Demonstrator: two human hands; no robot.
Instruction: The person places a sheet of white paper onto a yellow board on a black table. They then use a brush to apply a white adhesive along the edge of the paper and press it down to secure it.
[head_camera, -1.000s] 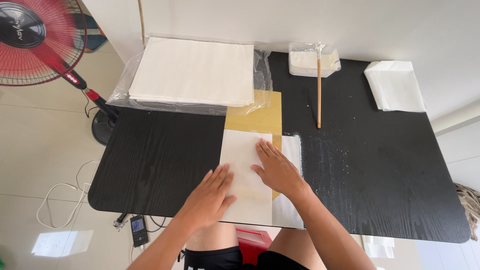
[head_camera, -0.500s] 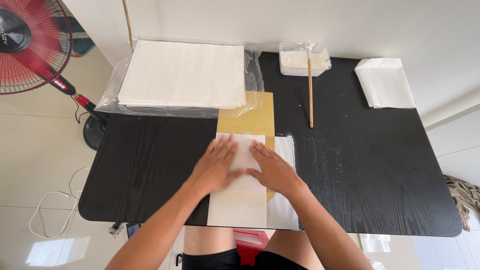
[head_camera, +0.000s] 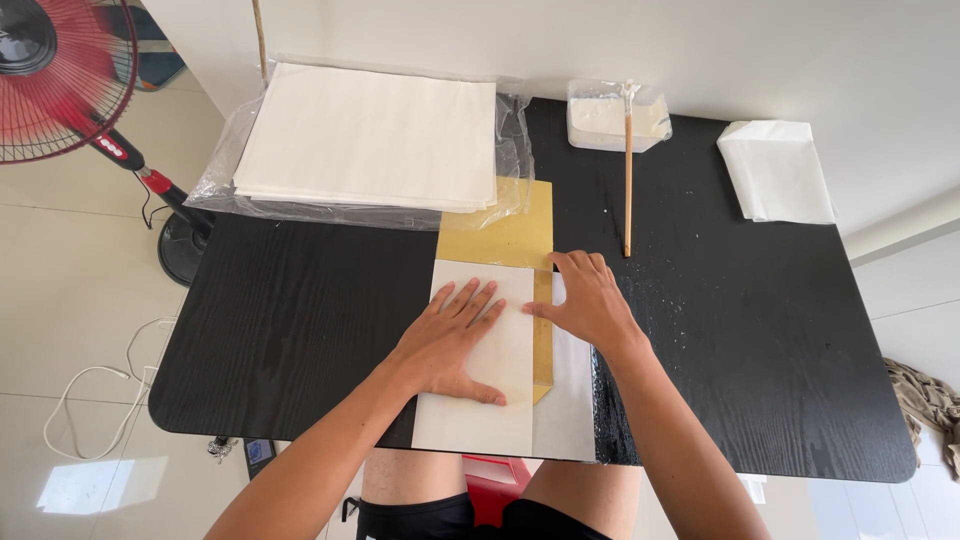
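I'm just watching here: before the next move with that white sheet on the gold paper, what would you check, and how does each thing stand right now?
1. Left hand flat on the white sheet: ok.
2. Right hand at the sheet's right edge, fingertips on the gold paper: ok.
3. Sheet's edges square with the gold paper: cannot tell, the hands cover them.
4. Stick leaning in the paste tub, apart from both hands: ok.
5. Stack of white sheets beyond the work, on its plastic wrap: ok.

- The paper stack (head_camera: 370, 135) in plastic blocks the table's (head_camera: 300, 330) far left.
- The tub (head_camera: 615, 115) and its stick (head_camera: 628, 180) stand beyond the right hand (head_camera: 590, 300).
- Bare table lies left of the left hand (head_camera: 445, 340).
- Folded cloth (head_camera: 775, 170) fills the far right corner.
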